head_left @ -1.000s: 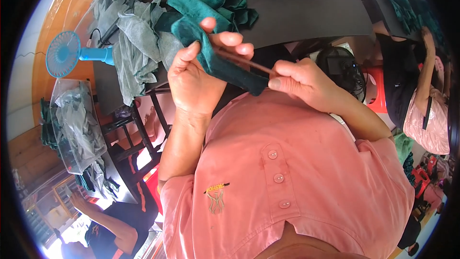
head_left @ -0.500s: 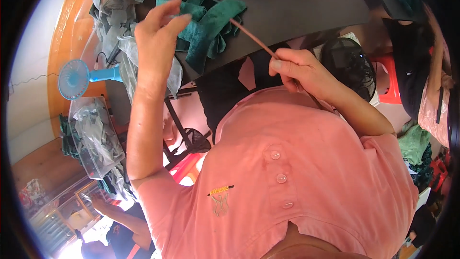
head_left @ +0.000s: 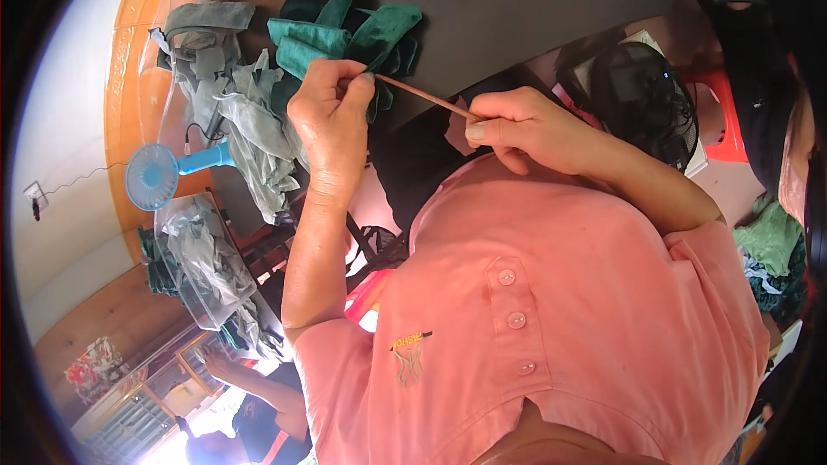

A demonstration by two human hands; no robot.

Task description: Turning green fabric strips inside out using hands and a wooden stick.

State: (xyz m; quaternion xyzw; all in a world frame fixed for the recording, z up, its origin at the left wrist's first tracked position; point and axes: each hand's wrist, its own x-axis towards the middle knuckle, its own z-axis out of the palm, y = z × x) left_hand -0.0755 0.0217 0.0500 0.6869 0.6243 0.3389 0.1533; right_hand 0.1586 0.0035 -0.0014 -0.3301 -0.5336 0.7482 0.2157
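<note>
A thin reddish-brown stick (head_left: 422,93) runs slantwise between my two hands. My right hand (head_left: 536,131) is closed round its lower right end, thumb on top. At the far end, my left hand (head_left: 332,112) is pinched, thumb and forefinger meeting at the stick's tip. Whether some cloth is also in that pinch is hidden. Right behind my left hand lies a heap of dark green velvety strips (head_left: 379,34) on the dark table (head_left: 525,9). One strip hangs down beside my left fingertips.
Grey-green cloth strips (head_left: 258,116) hang over the table's left side. A blue fan (head_left: 153,176) and a clear box of cloth (head_left: 207,258) stand at the left. A black mesh fan (head_left: 642,95) and red stool (head_left: 724,112) are at the right. Another person (head_left: 267,413) sits at lower left.
My left hand has come down and right from above the green strips and closed from an open shape into a pinch at the stick's tip. My right hand still grips the stick.
</note>
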